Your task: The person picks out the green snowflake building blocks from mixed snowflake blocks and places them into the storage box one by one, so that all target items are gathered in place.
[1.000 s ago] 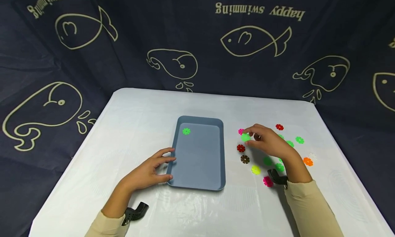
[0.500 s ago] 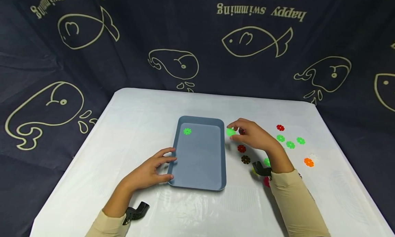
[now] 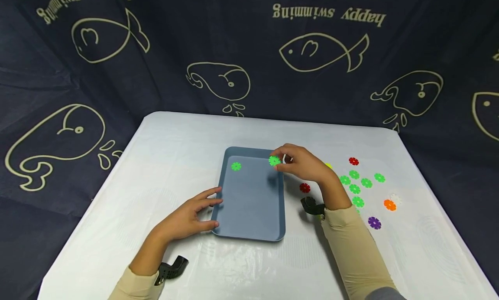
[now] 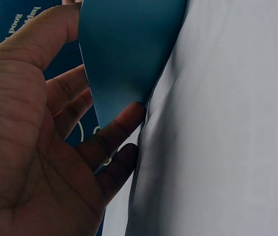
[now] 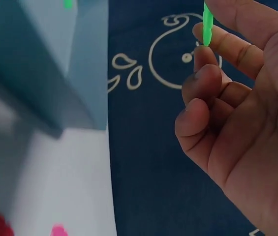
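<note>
A blue-grey rectangular tray (image 3: 249, 200) lies on the white table, with one green snowflake disc (image 3: 236, 166) near its far left corner. My left hand (image 3: 187, 217) rests against the tray's left side, fingers spread and relaxed, fingertips right at the rim. In the left wrist view, two fingertips lie low along the outer wall (image 4: 124, 59). Over the tray's far right corner, my right hand (image 3: 302, 163) pinches another green snowflake disc (image 3: 274, 161) between thumb and fingertips. The right wrist view shows this disc (image 5: 207, 24) edge-on, with the other fingers curled below.
Right of the tray lie scattered snowflake discs: several green ones (image 3: 354, 189), a red one (image 3: 305, 187), an orange one (image 3: 390, 205), a purple one (image 3: 374, 223) and a far red one (image 3: 353, 161). My right forearm hides part of them. A dark printed cloth (image 3: 249, 53) hangs behind the table.
My right hand has carried the green snowflake disc leftward from above the scattered discs to over the tray's right rim. My left hand and the tray have stayed put.
</note>
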